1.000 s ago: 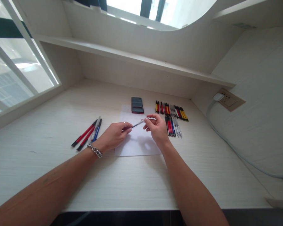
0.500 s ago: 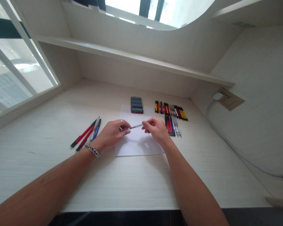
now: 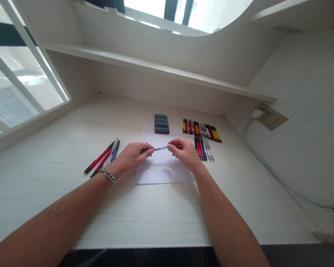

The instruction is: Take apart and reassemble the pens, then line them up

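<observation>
My left hand and right hand meet above the sheet of paper on the tabletop. Each grip is pinched closed on one end of a thin pen, held nearly level between my fingertips just over the paper. Loose pens lie left of my wrist, sorted pens lie to my right, and a phone rests at the paper's far edge.

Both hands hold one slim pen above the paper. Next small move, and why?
Probably a small twist of the two ends against each other, low over the white paper: the left hand and right hand each pinch one end of the slim pen, only a short silvery stretch shows between them, and the sheet lies directly beneath.
</observation>
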The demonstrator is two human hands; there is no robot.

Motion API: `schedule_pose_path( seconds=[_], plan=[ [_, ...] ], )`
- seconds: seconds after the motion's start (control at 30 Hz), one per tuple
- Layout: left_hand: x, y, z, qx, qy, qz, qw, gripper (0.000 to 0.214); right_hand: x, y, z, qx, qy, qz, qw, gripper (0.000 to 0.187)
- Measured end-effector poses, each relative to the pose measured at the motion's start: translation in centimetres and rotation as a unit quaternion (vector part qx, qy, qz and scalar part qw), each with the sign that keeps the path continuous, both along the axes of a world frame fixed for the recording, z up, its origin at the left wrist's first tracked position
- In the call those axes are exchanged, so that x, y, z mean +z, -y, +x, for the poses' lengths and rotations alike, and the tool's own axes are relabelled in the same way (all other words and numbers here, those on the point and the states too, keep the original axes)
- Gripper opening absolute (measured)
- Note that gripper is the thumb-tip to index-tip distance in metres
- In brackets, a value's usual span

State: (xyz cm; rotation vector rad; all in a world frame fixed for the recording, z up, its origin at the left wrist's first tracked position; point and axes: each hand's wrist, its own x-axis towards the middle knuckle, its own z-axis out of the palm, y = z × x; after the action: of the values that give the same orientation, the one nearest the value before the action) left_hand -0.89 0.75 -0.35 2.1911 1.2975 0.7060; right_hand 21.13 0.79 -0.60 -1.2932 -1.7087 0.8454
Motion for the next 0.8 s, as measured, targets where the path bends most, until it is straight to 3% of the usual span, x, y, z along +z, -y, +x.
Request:
schedule_pose_path(
  seconds=[0.13,0.33,0.5,0.8],
  plan=[
    [-0.15,-0.04,-0.08,0.004,0.009,0.006,1.000,0.024,-0.09,0.01,0.11,0.022,0.014,-0.014,1.000,0.022],
    [-0.52,-0.02,-0.12,0.015,0.058,0.006,0.998,0.018,-0.17,0.14,0.02,0.030,0.094,-0.055,0.994,0.053],
    [0.00,0.05,0.03,0.010,0.011,0.002,1.000,0.026,-0.34,0.00,-0.05,0.022,0.024,-0.006,0.999,0.026],
    [-0.27,-0.07,-0.17,0.015,0.046,0.005,0.999,0.021,-0.04,0.23,-0.08,0.050,0.034,-0.026,0.998,0.017]
  ],
)
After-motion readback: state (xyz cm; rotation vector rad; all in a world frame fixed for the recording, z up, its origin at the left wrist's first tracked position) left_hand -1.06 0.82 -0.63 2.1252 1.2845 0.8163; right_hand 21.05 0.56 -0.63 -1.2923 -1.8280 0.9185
